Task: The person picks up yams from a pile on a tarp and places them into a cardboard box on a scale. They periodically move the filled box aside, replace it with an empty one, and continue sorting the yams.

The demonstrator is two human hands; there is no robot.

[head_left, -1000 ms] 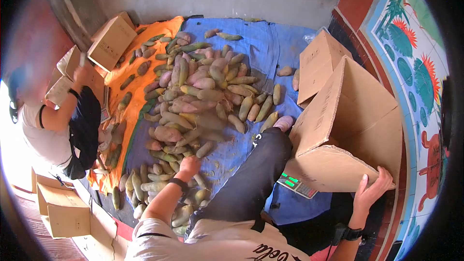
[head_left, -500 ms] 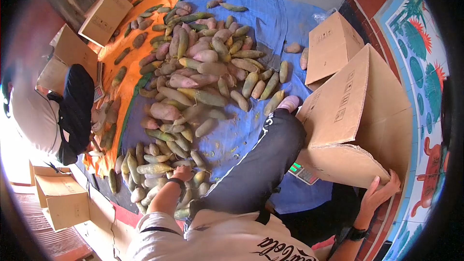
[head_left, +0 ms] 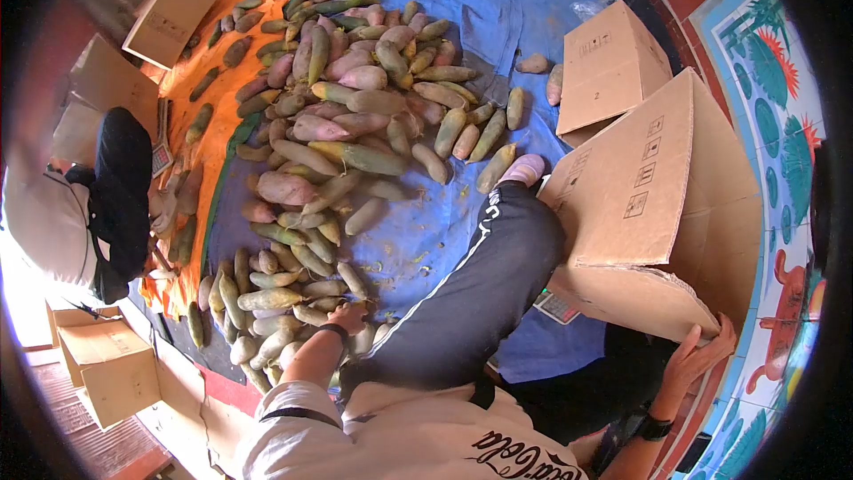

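Observation:
My left hand (head_left: 349, 316) reaches down onto the near end of a heap of long green and pinkish radishes (head_left: 364, 157). Its fingers look spread and touch the radishes there, though part of the hand's underside is hidden. On the other side, my right hand (head_left: 699, 357) grips the near edge of a large cardboard box (head_left: 613, 191), whose flaps stand open. The box lies tilted, resting over a digital scale (head_left: 556, 307) that shows only in part beneath it.
A blue tarp (head_left: 480, 22) and an orange sheet (head_left: 191, 80) lie under the radishes. Another cardboard box (head_left: 613, 62) stands behind mine. At the left a co-worker (head_left: 71, 213) bends near more boxes (head_left: 107, 364). A tiled wall (head_left: 773, 124) borders the right side.
My left hand has moved slightly right over the radishes. My right hand stays on the box edge. The view has shifted a little, and the scale's green digits no longer show.

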